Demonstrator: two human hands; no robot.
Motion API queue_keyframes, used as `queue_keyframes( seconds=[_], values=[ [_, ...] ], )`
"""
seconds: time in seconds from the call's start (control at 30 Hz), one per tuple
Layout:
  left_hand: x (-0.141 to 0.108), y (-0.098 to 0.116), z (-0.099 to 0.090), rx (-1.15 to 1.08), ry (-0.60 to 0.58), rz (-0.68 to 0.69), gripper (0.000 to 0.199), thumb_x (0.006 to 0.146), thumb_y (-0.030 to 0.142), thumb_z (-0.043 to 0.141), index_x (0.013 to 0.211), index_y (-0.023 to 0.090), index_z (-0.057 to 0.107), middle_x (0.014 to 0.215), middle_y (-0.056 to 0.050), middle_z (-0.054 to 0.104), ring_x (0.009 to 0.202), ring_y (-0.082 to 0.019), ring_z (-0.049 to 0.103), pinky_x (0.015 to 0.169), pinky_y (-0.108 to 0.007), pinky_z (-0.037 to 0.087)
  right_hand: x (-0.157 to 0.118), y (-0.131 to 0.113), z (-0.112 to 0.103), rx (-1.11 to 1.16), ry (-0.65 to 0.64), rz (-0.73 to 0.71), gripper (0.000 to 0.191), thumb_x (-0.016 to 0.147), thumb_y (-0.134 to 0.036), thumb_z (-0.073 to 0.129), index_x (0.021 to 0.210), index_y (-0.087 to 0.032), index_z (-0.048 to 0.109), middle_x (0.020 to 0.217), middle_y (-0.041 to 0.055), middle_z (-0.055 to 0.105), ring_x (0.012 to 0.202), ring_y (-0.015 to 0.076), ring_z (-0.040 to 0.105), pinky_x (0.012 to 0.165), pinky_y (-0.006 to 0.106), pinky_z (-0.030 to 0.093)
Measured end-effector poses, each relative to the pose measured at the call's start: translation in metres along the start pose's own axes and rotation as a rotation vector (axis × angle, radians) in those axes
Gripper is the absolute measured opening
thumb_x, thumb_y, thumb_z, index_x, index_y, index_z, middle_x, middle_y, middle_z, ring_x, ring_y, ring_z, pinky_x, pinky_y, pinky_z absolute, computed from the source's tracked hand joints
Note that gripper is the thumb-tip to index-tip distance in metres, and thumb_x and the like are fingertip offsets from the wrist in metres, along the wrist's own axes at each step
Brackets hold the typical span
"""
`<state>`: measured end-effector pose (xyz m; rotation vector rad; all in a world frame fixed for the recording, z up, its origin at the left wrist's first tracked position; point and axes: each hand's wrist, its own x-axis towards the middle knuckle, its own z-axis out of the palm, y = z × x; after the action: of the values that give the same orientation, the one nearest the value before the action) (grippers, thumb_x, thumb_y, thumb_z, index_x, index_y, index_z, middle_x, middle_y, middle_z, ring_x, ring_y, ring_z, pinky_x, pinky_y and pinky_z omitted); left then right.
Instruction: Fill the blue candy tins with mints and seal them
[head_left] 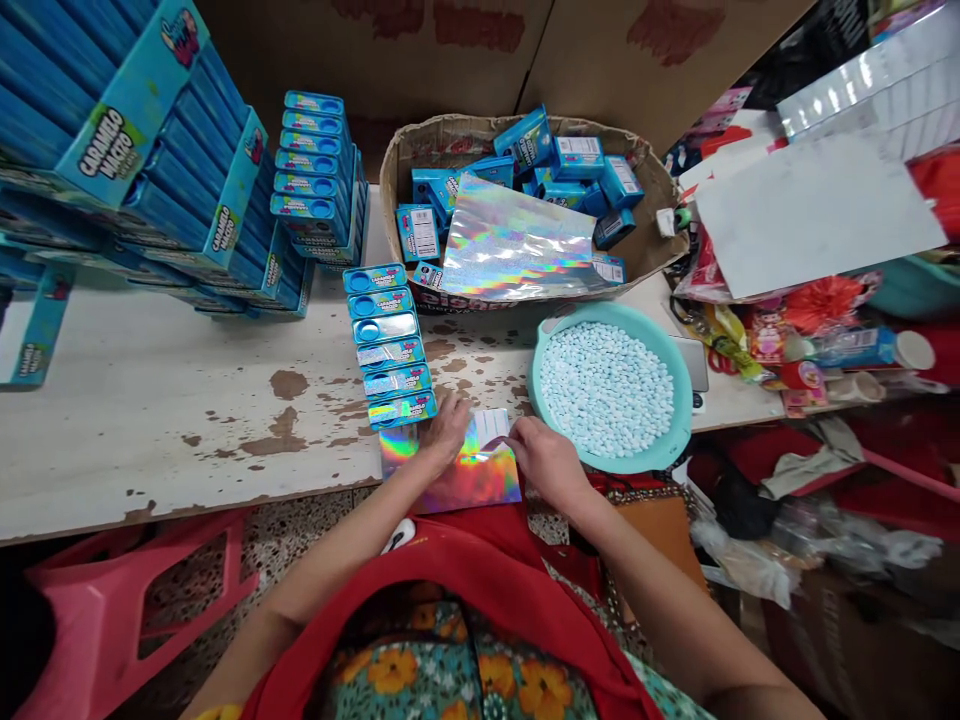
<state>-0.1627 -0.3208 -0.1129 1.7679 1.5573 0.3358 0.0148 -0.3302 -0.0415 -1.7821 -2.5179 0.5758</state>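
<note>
A holographic sticker sheet point(472, 485) lies at the table's front edge, with a white backing patch showing near its top. My left hand point(446, 430) rests on the sheet's upper left, fingers stretched forward and partly hidden. At the sheet's right side, my right hand point(546, 458) pinches a lifted sticker strip point(495, 444) between thumb and fingers. Just beyond my left hand, several small blue candy boxes point(395, 380) stand in a row; the nearer ones carry shiny strips across their ends.
Beside my right hand sits a turquoise basin point(684, 400) of pale blue candies point(607, 385). Behind is a cut-down carton point(401, 150) holding blue boxes and a silvery sheet point(525, 240). Filled display trays point(172, 190) are stacked left. A pink stool point(112, 610) stands below the table.
</note>
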Motion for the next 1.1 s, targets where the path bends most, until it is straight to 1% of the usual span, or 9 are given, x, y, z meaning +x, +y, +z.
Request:
queue_keyframes(
  seconds=[0.13,0.2,0.3,0.4,0.5,0.6,0.73,0.83,1.1],
  values=[
    [-0.022,0.03,-0.026,-0.462,-0.146,0.109,0.033,0.092,0.035,0.039,0.117,0.021,0.056,0.109,-0.005,0.063,0.098,-0.018,0.057,0.083,-0.028,0.044,0.0,-0.009,-0.041,0.344,0.014,0.097,0.01,0.085,-0.029,0.056,0.078,-0.022,0.057,0.072,0.0,0.063,0.065,0.0157,0.058,0.06,0.026,0.04],
    [-0.036,0.045,-0.042,-0.453,-0.183,0.068,0.03,0.091,0.039,0.041,0.098,0.02,0.063,0.087,-0.003,0.065,0.08,-0.017,0.058,0.072,-0.026,0.043,0.001,-0.017,-0.054,0.45,0.021,0.11,0.013,0.084,-0.032,0.058,0.076,-0.022,0.057,0.068,-0.001,0.062,0.062,0.0152,0.057,0.06,0.027,0.041],
    [-0.057,0.054,-0.078,-0.334,-0.063,0.004,0.031,0.092,0.038,0.036,0.089,0.021,0.063,0.074,-0.002,0.061,0.07,-0.016,0.055,0.066,-0.026,0.039,0.013,-0.035,-0.065,0.597,0.018,0.067,0.016,0.084,-0.036,0.059,0.076,-0.022,0.057,0.07,-0.0004,0.062,0.065,0.0156,0.058,0.063,0.028,0.044],
    [-0.067,0.041,-0.133,-0.357,0.037,-0.084,0.026,0.09,0.036,0.041,0.106,0.024,0.056,0.066,0.001,0.055,0.063,-0.015,0.05,0.06,-0.025,0.035,0.045,-0.067,-0.068,0.687,0.019,-0.055,0.016,0.083,-0.035,0.059,0.075,-0.022,0.058,0.075,0.0004,0.061,0.073,0.0165,0.058,0.068,0.029,0.046],
    [-0.059,0.011,-0.187,-0.537,0.102,-0.127,0.024,0.086,0.035,0.047,0.106,0.02,0.05,0.057,0.005,0.045,0.053,-0.011,0.041,0.052,-0.022,0.029,0.094,-0.104,-0.066,0.629,0.079,-0.159,0.017,0.081,-0.034,0.06,0.07,-0.021,0.059,0.078,0.0012,0.057,0.076,0.0165,0.055,0.07,0.029,0.044],
    [-0.038,-0.017,-0.217,-0.63,0.156,-0.094,0.02,0.084,0.03,0.049,0.101,0.019,0.047,0.055,0.007,0.04,0.049,-0.009,0.034,0.048,-0.019,0.024,0.14,-0.13,-0.062,0.529,0.149,-0.134,0.013,0.076,-0.029,0.062,0.067,-0.019,0.06,0.073,0.0011,0.051,0.071,0.0159,0.051,0.069,0.03,0.041],
    [-0.014,-0.041,-0.217,-0.654,0.18,-0.069,0.018,0.081,0.024,0.05,0.098,0.02,0.045,0.054,0.008,0.038,0.049,-0.008,0.033,0.046,-0.018,0.023,0.173,-0.142,-0.052,0.452,0.198,-0.13,0.015,0.071,-0.019,0.059,0.057,-0.018,0.053,0.068,0.0021,0.045,0.072,0.0175,0.048,0.069,0.031,0.039],
    [-0.008,-0.053,-0.204,-0.844,0.175,-0.066,0.019,0.081,0.025,0.052,0.097,0.021,0.043,0.052,0.009,0.033,0.045,-0.006,0.029,0.044,-0.017,0.019,0.181,-0.139,-0.042,0.453,0.242,-0.132,0.012,0.07,-0.023,0.06,0.064,-0.019,0.051,0.076,0.0033,0.047,0.074,0.0179,0.047,0.069,0.031,0.04],
    [-0.004,-0.077,-0.185,-1.309,0.005,-0.048,0.03,0.078,0.037,0.064,0.088,0.019,0.042,0.053,0.009,0.038,0.037,-0.002,0.029,0.039,-0.016,0.019,0.182,-0.118,-0.015,0.824,0.185,0.023,0.03,0.062,-0.034,0.068,0.081,-0.02,0.049,0.071,-0.0051,0.045,0.063,0.0112,0.041,0.061,0.025,0.037]
  ],
)
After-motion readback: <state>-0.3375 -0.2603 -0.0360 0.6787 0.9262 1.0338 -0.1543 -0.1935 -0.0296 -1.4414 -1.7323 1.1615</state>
